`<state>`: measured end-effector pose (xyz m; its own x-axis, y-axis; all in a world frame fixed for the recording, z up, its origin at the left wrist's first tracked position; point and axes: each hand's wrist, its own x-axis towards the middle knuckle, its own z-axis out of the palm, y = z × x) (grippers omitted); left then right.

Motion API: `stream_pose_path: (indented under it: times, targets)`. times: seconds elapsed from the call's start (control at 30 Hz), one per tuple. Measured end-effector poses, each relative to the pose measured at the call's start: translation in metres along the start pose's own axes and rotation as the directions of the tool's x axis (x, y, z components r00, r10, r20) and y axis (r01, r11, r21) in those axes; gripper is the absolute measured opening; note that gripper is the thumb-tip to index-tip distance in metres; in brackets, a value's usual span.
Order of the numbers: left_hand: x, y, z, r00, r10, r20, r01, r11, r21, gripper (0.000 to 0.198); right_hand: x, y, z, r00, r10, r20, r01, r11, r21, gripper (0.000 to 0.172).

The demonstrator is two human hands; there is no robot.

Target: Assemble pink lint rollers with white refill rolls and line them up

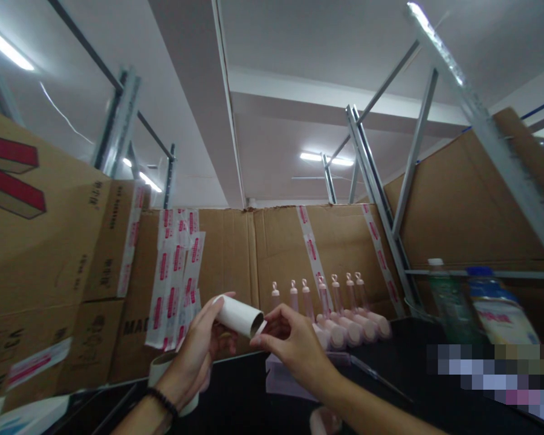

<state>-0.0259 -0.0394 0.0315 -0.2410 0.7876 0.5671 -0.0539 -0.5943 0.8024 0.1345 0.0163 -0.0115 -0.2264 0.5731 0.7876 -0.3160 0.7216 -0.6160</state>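
Brown cardboard panels wall off the space behind the white tube, corrugated and creased, with strips of red-printed tape stuck on left of the tube. Galvanised metal frame, above and right of the tube. Smooth black tabletop below it.

White tube: hollow cylinder, matte white outside, dark inside, looks like card or plastic. It's held up over the tabletop, tilted, open end lower and facing right. Left hand grasps its left end, fingers wrapped round; dark beaded bracelet on that wrist. Right hand pinches a small white flap at the tube's open end, thumb against fingers; can't tell if the flap is part of the tube.

Right of and beyond the tube: rounded pink cylinders lying in a row, with clear stems with looped pink tops upright by them. Lilac block below right of the tube, partly covered by the right hand. Farther right, green plastic bottle and blue-lidded jar, both blurry; pixelated patch under them unreadable. Pale roll left of and below the tube, mostly behind the left wrist. Pink object cut off at the bottom edge, unclear.
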Motion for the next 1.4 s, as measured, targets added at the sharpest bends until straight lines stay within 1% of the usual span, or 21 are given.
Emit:
stream_pose_path:
  times: [0.17,0.23,0.33,0.5,0.63,0.77,0.97,1.07,1.3,1.4]
  targets:
    - [0.007,-0.006,-0.007,0.998,0.065,0.011,-0.065,0.998,0.013,0.033,0.000,-0.012,-0.001,0.995,-0.095,-0.042,0.089,0.988,-0.130,0.029]
    - [0.009,-0.008,-0.008,0.997,0.077,0.007,-0.077,0.997,0.013,0.035,0.000,-0.015,-0.002,0.989,-0.136,-0.063,0.123,0.976,-0.179,0.028]
    - [0.008,-0.009,-0.007,0.996,0.087,-0.009,-0.086,0.996,0.018,0.036,-0.001,-0.016,-0.002,0.982,-0.171,-0.079,0.154,0.971,-0.181,0.032]
    - [0.002,-0.002,0.000,0.995,0.095,0.007,-0.096,0.995,0.023,0.035,-0.001,-0.013,-0.001,0.983,-0.179,-0.046,0.170,0.974,-0.150,0.032]
    - [0.000,0.002,0.003,0.994,0.109,-0.009,-0.109,0.994,0.019,0.034,0.000,-0.008,-0.001,0.976,-0.210,-0.063,0.196,0.963,-0.185,0.035]
    - [0.002,0.000,0.003,0.994,0.112,-0.005,-0.112,0.994,0.013,0.035,0.001,-0.004,-0.001,0.959,-0.273,-0.073,0.249,0.939,-0.236,0.038]
    - [0.001,-0.001,0.002,0.991,0.135,0.006,-0.136,0.990,0.023,0.035,0.002,-0.003,-0.003,0.940,-0.336,-0.049,0.305,0.899,-0.313,0.041]
    - [0.001,-0.002,0.002,0.991,0.131,0.005,-0.131,0.991,0.011,0.036,0.002,-0.002,-0.003,0.932,-0.361,-0.040,0.327,0.883,-0.338,0.043]
    - [0.001,-0.001,0.001,0.995,0.094,0.015,-0.095,0.996,0.001,0.039,0.002,0.000,-0.004,0.939,-0.341,-0.030,0.312,0.887,-0.340,0.042]
    - [0.000,0.003,0.000,0.998,0.023,0.057,-0.025,0.999,0.027,0.040,0.002,-0.003,-0.005,0.947,-0.320,0.001,0.303,0.894,-0.331,0.039]
